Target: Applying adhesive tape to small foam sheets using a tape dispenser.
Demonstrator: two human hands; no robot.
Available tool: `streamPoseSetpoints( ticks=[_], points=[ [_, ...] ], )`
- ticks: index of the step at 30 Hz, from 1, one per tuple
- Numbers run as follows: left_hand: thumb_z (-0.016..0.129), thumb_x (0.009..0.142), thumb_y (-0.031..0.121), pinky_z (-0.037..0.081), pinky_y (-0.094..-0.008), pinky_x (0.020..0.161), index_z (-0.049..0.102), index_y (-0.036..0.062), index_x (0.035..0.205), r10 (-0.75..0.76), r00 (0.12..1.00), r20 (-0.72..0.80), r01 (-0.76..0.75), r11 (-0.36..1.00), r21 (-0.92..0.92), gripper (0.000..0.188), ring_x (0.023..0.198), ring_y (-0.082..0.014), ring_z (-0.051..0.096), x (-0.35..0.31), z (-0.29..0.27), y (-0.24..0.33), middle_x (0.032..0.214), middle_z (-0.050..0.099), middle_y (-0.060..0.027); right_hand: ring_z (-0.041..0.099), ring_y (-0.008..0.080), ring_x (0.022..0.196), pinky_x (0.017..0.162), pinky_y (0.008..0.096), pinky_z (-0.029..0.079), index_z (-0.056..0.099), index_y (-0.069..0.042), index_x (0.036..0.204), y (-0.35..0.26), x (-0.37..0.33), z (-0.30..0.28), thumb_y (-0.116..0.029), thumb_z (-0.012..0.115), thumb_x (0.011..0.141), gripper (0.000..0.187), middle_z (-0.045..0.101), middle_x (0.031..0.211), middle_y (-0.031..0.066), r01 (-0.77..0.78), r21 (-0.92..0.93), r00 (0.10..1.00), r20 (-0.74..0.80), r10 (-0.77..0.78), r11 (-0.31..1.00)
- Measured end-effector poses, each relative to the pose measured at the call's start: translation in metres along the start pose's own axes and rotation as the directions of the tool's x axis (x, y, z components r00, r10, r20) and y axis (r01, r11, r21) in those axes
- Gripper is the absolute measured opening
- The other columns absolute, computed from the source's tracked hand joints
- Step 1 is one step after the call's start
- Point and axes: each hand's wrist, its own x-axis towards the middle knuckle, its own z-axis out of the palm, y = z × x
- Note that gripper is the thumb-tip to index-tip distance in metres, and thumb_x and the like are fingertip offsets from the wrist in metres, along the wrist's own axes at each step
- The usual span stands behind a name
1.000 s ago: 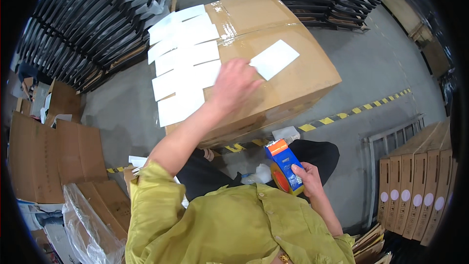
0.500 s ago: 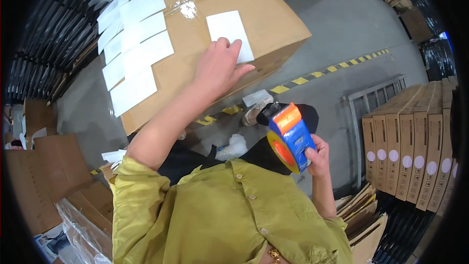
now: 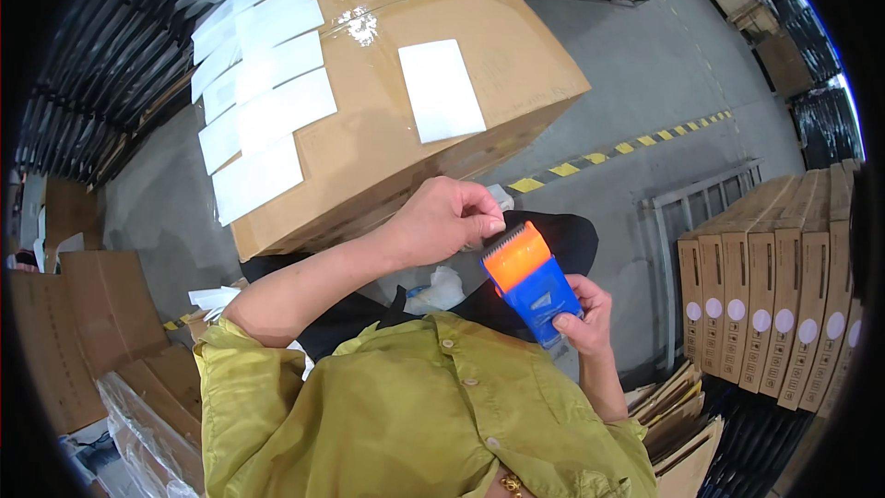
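Note:
My right hand (image 3: 588,315) grips a blue and orange tape dispenser (image 3: 539,293) by its side, with the toothed edge tilted up toward the carton. Thumb and forefinger of my left hand (image 3: 447,221) are pinched together right at that toothed edge. Whatever lies between those fingertips is too small or too clear to make out. Beyond my hands stands a large brown carton (image 3: 369,152) with shiny clear tape along its top seam. One white sheet (image 3: 442,90) lies alone near its close right edge. Several overlapping white sheets (image 3: 281,103) cover the left part of the top.
Flat brown boxes (image 3: 737,286) stand in a row at the right, beside a grey metal frame (image 3: 666,249). Yellow and black floor tape (image 3: 596,158) runs past the carton. Dark stacked parts (image 3: 101,65) rise at the far left. Open cardboard (image 3: 115,314) lies at the near left.
My left hand has left the lone white sheet and come back to the dispenser, its fingers now pinched. The dispenser has turned in my right hand and shifted slightly left.

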Motion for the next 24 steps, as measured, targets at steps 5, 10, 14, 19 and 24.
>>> streamPoseSetpoints(
  ticks=[5,10,14,19,24],
  points=[
    [0.058,0.079,0.009,0.042,-0.0230,0.058,0.057,0.0021,0.078,0.268,0.963,-0.040,-0.207,0.823,0.529,0.007,0.062,-0.0077,0.049,0.012,-0.023,0.011,0.067,0.055,0.0005,0.056,0.0096,0.078,0.070,0.0223,0.045,0.050,0.006,0.103,-0.013,0.010,0.044,-0.010,0.066,0.071,0.039,0.060,0.087,0.0076,-0.084,-0.030,0.990,-0.117,0.080,0.996],
    [0.058,0.079,0.012,0.042,-0.0221,0.059,0.058,0.0027,0.078,0.273,0.960,-0.062,-0.188,0.792,0.581,0.010,0.064,-0.0067,0.049,0.031,-0.067,0.051,0.067,0.055,-0.0007,0.055,0.0087,0.077,0.070,0.0218,0.044,0.048,0.006,0.104,-0.014,0.005,0.050,-0.010,0.066,0.073,0.039,0.060,0.088,0.0069,-0.023,-0.047,0.987,-0.162,0.016,0.999],
    [0.061,0.076,0.017,0.043,-0.0282,0.059,0.060,0.0026,0.079,0.482,0.870,-0.107,-0.262,0.634,0.728,0.015,0.063,-0.0150,0.054,0.059,-0.115,0.058,0.068,0.059,-0.0090,0.055,0.0077,0.075,0.067,0.0203,0.044,0.050,0.005,0.100,-0.014,0.004,0.056,-0.013,0.066,0.074,0.035,0.060,0.086,0.0065,-0.095,-0.037,0.984,-0.153,0.088,0.995],
    [0.061,0.074,0.020,0.045,-0.0309,0.063,0.062,0.0061,0.080,0.576,0.806,-0.136,-0.207,0.489,0.847,0.015,0.069,-0.0232,0.058,0.096,-0.129,0.044,0.072,0.060,-0.0108,0.053,0.0058,0.067,0.062,0.0191,0.043,0.054,0.004,0.093,-0.019,0.039,0.070,-0.021,0.066,0.075,0.033,0.060,0.077,0.0046,-0.113,-0.002,0.978,-0.179,0.111,0.994],
    [0.062,0.073,0.018,0.045,-0.0326,0.075,0.062,0.0075,0.078,0.677,0.726,-0.123,-0.119,0.299,0.947,0.012,0.087,-0.0245,0.056,0.112,-0.139,0.039,0.104,0.056,-0.0088,0.052,0.0060,0.066,0.060,0.0198,0.043,0.055,0.005,0.091,-0.026,0.061,0.069,-0.025,0.067,0.074,0.036,0.060,0.076,0.0051,-0.120,-0.019,0.972,-0.203,0.114,0.993]
  ],
)
